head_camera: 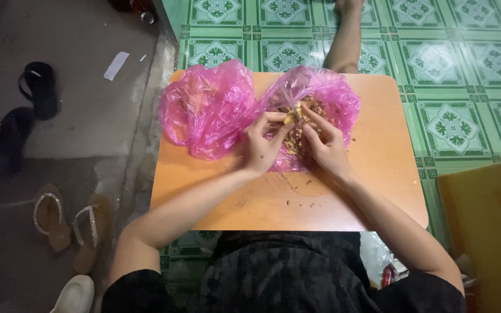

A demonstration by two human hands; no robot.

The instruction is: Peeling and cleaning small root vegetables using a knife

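both hands worked a small yellowish piece over an open pink bag on the orange table.

the left hand and right hand were curled, fingertips pinching the yellowish piece above the open pink bag of brown crumbly bits. a 2nd pink bag lay left of it, contents unclear. risk: bits could spill past the bag, as crumbs nearby suggested.
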